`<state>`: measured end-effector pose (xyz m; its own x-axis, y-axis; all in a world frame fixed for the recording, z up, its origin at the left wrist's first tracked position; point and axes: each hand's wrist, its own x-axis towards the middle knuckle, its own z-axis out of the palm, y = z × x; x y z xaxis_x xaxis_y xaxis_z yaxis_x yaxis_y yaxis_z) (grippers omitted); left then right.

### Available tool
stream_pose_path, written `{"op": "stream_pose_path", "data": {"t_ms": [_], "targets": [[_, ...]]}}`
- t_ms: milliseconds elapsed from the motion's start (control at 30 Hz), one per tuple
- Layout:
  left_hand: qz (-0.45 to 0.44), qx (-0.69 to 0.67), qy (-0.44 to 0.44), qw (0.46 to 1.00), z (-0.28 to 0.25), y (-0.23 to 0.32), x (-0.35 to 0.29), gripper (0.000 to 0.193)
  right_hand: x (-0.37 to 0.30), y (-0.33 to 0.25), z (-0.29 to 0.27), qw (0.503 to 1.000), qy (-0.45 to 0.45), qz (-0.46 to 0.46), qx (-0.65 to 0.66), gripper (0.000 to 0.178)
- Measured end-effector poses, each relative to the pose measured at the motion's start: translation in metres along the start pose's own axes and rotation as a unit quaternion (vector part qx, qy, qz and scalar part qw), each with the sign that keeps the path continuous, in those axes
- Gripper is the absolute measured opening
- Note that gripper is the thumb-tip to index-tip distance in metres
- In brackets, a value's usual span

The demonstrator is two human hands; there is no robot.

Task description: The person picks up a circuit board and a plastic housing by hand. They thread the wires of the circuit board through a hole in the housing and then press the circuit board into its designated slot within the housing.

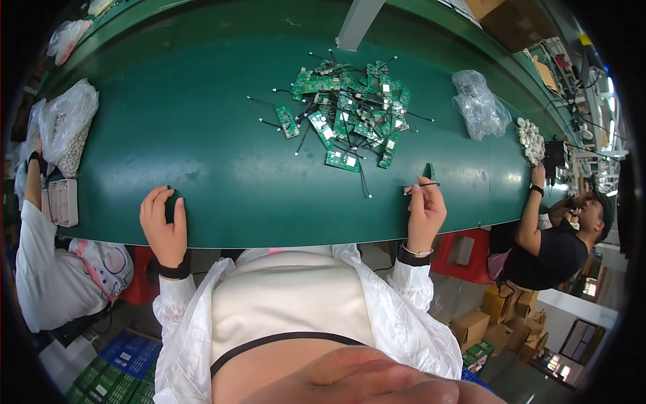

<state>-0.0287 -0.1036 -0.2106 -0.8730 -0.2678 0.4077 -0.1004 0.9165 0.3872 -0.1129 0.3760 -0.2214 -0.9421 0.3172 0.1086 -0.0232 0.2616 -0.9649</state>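
At the table's near edge, left of centre, my left hand [163, 225] rests with its fingers curved and the thumb apart. A small dark spot shows at a fingertip; I cannot make out what it is. My right hand [426, 210] pinches a small green circuit board [431, 170] with a black wire, right of centre and just above the table. Beyond both hands lies a loose pile of green circuit boards [346, 111], many with black wires sticking out. One board [343, 161] lies at the pile's near edge, its wire pointing toward me.
A clear plastic bag [480, 104] lies right of the pile, with small white parts [530, 141] beyond it. At far left are a filled plastic bag [70, 128] and a pale compartment box [63, 202]. People sit on both sides. A grey post [359, 25] stands at the back.
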Motion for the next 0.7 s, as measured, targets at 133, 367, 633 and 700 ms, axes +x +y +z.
{"op": "stream_pose_path", "data": {"t_ms": [133, 367, 633, 700], "targets": [[-0.002, 0.003, 0.001, 1.0, -0.003, 0.0, 0.002, 0.02, 0.0, 0.01, 0.002, 0.999, -0.007, -0.052, -0.009, 0.022], [0.008, 0.003, 0.007, 1.0, 0.002, -0.002, 0.004, 0.02, 0.003, 0.008, -0.005, 0.994, -0.037, -0.047, -0.089, 0.025], [0.038, -0.029, 0.036, 0.998, -0.012, 0.018, -0.003, 0.023, -0.008, -0.006, -0.005, 0.999, 0.024, -0.028, -0.005, 0.025], [0.046, -0.12, 0.028, 0.991, -0.021, 0.04, -0.004, 0.024, -0.014, -0.019, -0.005, 0.999, 0.031, -0.025, 0.01, 0.025]]}}
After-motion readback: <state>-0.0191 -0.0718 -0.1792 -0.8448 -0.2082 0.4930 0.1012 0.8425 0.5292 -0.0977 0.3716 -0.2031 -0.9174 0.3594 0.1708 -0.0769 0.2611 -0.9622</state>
